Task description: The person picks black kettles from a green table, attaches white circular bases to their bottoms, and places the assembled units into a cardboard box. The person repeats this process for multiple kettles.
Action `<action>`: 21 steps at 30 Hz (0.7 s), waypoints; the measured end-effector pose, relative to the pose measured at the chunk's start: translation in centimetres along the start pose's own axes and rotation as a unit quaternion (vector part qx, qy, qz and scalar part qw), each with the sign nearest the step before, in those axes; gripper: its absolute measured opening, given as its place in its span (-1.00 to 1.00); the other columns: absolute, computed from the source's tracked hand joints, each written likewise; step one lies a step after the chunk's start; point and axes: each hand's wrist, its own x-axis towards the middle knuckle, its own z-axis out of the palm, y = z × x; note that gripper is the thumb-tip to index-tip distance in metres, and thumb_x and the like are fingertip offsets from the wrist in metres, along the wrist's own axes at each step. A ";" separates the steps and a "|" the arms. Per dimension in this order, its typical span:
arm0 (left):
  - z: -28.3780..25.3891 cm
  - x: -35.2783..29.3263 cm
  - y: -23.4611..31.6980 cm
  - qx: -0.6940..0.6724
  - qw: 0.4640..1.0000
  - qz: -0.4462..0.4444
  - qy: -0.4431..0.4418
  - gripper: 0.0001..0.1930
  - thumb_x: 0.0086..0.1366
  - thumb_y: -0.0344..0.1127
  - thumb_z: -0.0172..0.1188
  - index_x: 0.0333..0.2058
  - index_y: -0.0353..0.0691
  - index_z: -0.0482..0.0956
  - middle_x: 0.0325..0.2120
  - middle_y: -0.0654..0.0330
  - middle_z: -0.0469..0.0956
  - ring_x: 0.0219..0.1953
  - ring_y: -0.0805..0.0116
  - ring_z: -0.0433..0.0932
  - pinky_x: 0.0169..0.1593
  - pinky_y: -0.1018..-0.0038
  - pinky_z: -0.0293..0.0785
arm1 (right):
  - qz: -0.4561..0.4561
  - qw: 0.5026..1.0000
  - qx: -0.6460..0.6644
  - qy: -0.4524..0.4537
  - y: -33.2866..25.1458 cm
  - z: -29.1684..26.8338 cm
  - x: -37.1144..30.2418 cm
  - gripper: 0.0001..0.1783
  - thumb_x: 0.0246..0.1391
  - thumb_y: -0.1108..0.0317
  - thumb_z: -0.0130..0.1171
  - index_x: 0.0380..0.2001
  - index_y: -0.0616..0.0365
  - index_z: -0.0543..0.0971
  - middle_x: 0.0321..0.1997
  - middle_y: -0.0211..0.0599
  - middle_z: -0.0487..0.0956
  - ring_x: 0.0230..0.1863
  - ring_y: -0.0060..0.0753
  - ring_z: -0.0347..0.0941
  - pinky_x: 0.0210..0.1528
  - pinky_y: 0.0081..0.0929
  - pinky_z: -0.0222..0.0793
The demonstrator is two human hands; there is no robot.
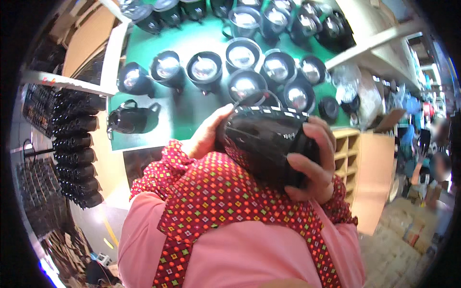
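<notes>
A glossy black jug-like vessel (264, 139) is tilted on its side in front of my chest, held between both hands. My left hand (209, 132) grips its left end, with most of the fingers hidden behind it. Curled fingers of my right hand (314, 161) wrap around the right end. Bright reflections run along the vessel's upper side, and a thin dark loop rises above it. Just beyond, several black vessels with shiny silvery insides, such as this vessel (204, 69), stand mouth up on a green table (168, 128).
At the table's left, a black handled vessel (128, 119) lies on its side. Clear plastic bags (367, 93) sit at the right near a round black part (328, 107). A wooden compartment shelf (353, 158) stands at the right, and a rack of black parts (79, 158) at the left.
</notes>
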 end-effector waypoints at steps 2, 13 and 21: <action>-0.9 0.9 0.1 0.009 0.999 0.036 -0.022 -0.42 0.54 0.10 0.03 0.29 -0.22 0.49 0.17 0.05 0.63 0.16 0.13 0.61 0.30 0.14 0.49 | -0.033 0.999 -0.005 0.004 1.4 0.7 -0.1 -0.38 -0.07 -0.12 0.42 0.07 -0.15 0.71 0.34 0.14 0.46 0.31 0.36 0.40 0.36 0.36 0.24; -4.1 -1.1 6.9 0.382 0.831 0.397 -0.078 0.06 0.23 -0.20 0.53 0.54 -0.25 0.02 0.42 -0.02 0.28 0.45 0.17 0.28 0.51 0.21 0.12 | 0.057 0.997 -0.010 -0.052 2.2 2.1 7.1 0.23 -0.24 -0.11 0.67 0.42 0.24 0.30 0.47 0.29 0.22 0.45 0.35 0.21 0.45 0.17 0.16; 2.4 -9.6 16.3 0.830 0.427 0.355 -0.048 -0.41 0.13 -0.33 0.52 0.14 -0.23 0.52 0.02 -0.04 0.55 0.05 -0.12 0.57 0.08 0.14 0.54 | -0.141 0.951 -0.064 -0.268 1.6 3.3 16.4 -0.02 -0.20 -0.07 0.59 0.34 -0.13 0.48 0.46 0.00 0.32 0.42 0.28 0.26 0.32 0.27 0.25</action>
